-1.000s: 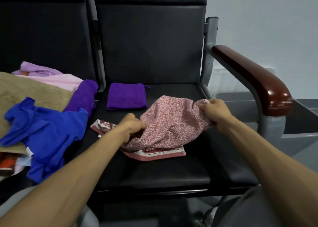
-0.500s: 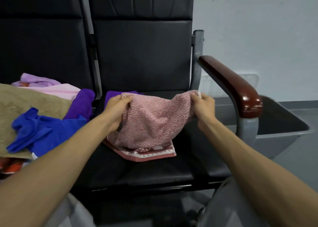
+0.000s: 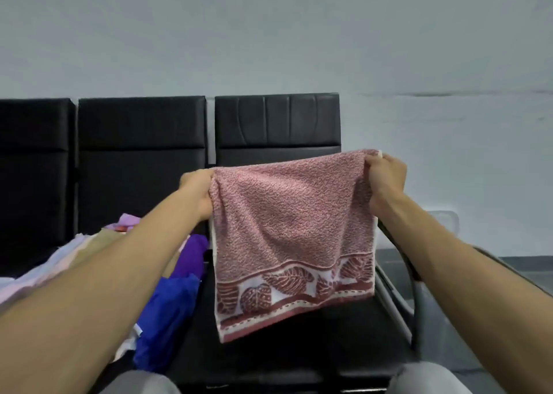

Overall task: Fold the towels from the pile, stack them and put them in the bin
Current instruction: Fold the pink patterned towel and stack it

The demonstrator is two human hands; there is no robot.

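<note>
**While the pile waits, one pink towel hangs spread for folding**

Because a fold needs a flat start, the towel is held up clear of everything. Behind it a pale wall (image 3: pixel 419 49) fills the upper view. Below that runs the black padded bench (image 3: pixel 278 124), whose seats carry the work. On the next seat to the left lies the pile (image 3: pixel 167 319) of unfolded towels, blue and purple ones showing, partly hidden by the left forearm. In front of the rightmost seat hangs the pink towel (image 3: pixel 293 229), lifted off the bench and stretched between two raised arms so that its own weight pulls out the creases. The left grip (image 3: pixel 197 190) is closed on one top corner and the right grip (image 3: pixel 386 181) pinches the other. They are well apart, which draws the top edge nearly taut. At the bottom, the leaf-patterned border (image 3: pixel 287 292) hangs free and slanted, lower on the left. Judging by this, folding of this towel has not begun, and the bin cannot be made out for certain.
</note>
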